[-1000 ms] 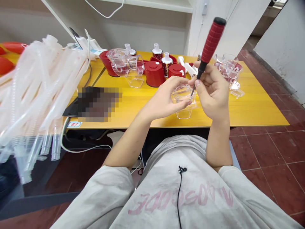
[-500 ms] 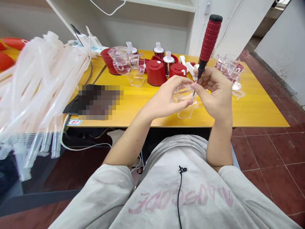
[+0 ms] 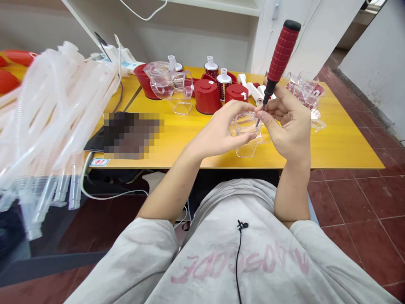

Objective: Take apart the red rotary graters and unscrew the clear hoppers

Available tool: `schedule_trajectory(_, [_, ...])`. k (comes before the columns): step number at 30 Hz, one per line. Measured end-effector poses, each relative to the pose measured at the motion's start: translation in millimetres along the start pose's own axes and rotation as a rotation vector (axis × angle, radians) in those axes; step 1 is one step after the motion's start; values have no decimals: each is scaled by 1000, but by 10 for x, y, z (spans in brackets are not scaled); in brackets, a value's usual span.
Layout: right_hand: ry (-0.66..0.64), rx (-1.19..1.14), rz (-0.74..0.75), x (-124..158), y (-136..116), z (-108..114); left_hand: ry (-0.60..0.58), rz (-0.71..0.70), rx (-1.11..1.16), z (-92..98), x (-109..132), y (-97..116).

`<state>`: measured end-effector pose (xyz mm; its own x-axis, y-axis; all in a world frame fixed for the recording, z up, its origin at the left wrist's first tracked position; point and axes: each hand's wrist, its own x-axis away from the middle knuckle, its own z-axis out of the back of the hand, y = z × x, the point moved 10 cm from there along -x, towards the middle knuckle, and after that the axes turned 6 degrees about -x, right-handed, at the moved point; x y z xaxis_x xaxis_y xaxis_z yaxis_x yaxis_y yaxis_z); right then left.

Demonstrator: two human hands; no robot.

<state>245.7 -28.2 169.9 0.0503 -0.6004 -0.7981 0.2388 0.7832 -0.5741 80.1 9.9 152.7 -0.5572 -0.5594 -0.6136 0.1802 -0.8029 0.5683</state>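
My left hand is curved around the rim of a clear plastic housing, thumb on the near side and fingers on the far side. The housing rests near the table's front edge. My right hand pinches the dark lower part of a screwdriver with a ribbed red handle and black cap. It leans, handle up and to the right, its thin shaft pointing down at the housing's right rim. Whether the tip sits on a screw is too small to tell.
Behind my hands stand red cups, white-topped metal drums and white plastic parts. Clear housings stand at left and right. Bagged clear tubes overhang the left side, beside a blurred dark flat object.
The screwdriver's handle has tilted slightly further right, and my right hand has shifted a little right with it. My left hand and the clear housing have stayed put.
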Motion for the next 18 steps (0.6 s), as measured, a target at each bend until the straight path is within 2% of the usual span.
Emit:
schedule_trajectory(6, [-53,74,-167,54,-5,-36,-1,6,-19,5,14,-32])
schedule_trajectory(18, [-21,-78,-72,48,-22,-39,-20,18,25,13,11,-12])
